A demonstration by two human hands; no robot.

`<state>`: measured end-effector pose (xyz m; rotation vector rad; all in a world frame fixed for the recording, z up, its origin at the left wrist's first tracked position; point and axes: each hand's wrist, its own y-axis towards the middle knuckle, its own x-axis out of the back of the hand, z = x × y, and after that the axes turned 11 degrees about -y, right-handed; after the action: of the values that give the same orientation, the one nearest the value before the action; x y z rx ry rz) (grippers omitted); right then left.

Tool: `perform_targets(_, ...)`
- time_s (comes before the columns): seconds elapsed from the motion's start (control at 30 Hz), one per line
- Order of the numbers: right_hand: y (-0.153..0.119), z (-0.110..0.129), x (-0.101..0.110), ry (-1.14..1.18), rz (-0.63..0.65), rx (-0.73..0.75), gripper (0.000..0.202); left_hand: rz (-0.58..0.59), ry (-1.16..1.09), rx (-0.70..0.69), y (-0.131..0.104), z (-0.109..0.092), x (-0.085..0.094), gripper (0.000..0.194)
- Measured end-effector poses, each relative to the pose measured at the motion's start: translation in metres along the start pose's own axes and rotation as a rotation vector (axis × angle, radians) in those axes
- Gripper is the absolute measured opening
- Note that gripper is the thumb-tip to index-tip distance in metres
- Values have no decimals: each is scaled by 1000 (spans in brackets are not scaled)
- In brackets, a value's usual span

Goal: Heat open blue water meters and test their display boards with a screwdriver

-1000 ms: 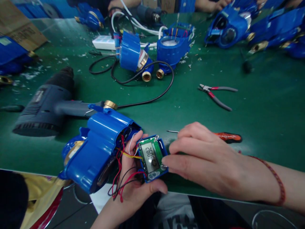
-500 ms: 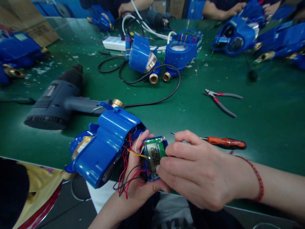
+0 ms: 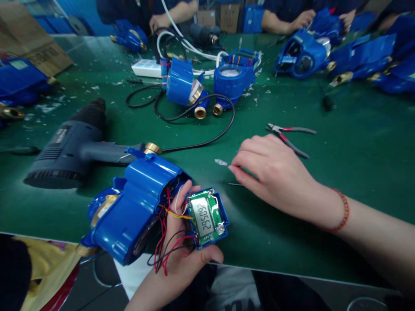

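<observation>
My left hand (image 3: 184, 250) holds a small blue-edged module (image 3: 207, 218) from below, its green circuit board and digit display facing up. Red, black, yellow and white wires run from the module to a blue meter housing (image 3: 139, 203) lying on its side at the left. My right hand (image 3: 272, 172) is over the table with thumb and fingers pinched together. At its fingertips a small clear strip (image 3: 221, 162) shows; whether it is gripped or only beside them is hard to tell. A thin metal shaft (image 3: 234, 184) comes out from under that hand.
A grey heat gun (image 3: 71, 147) lies at the left, red-grey cutters (image 3: 288, 134) at the right. Farther back are more blue meters (image 3: 235, 77), a black cable, a power strip (image 3: 145, 68) and a carton (image 3: 35, 43). Other people's hands work at the far edge.
My right hand has left the module and moved up and away over the table, now covering the orange screwdriver handle. The clear strip has come into view. The board and display show fully.
</observation>
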<state>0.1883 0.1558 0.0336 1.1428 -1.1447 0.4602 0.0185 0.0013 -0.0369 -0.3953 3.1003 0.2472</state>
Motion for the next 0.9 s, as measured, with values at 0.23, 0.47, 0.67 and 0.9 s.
perform_targets(0.23, -10, -80, -7, -214, 342, -286, 44, -52, 16, 6, 2, 0, -1, 99)
perform_targets(0.47, -45, -129, -38, -355, 550, -374, 59, -38, 28, 7, 3, 2, 0, 97)
perform_targets(0.67, -46, -103, -17, -335, 361, -299, 42, 4, 76, 11, 2, 3, 4, 90)
perform_targets(0.9, -101, -51, 8, -65, 435, -199, 56, 0, 101, 2, 8, 2, 2, 85)
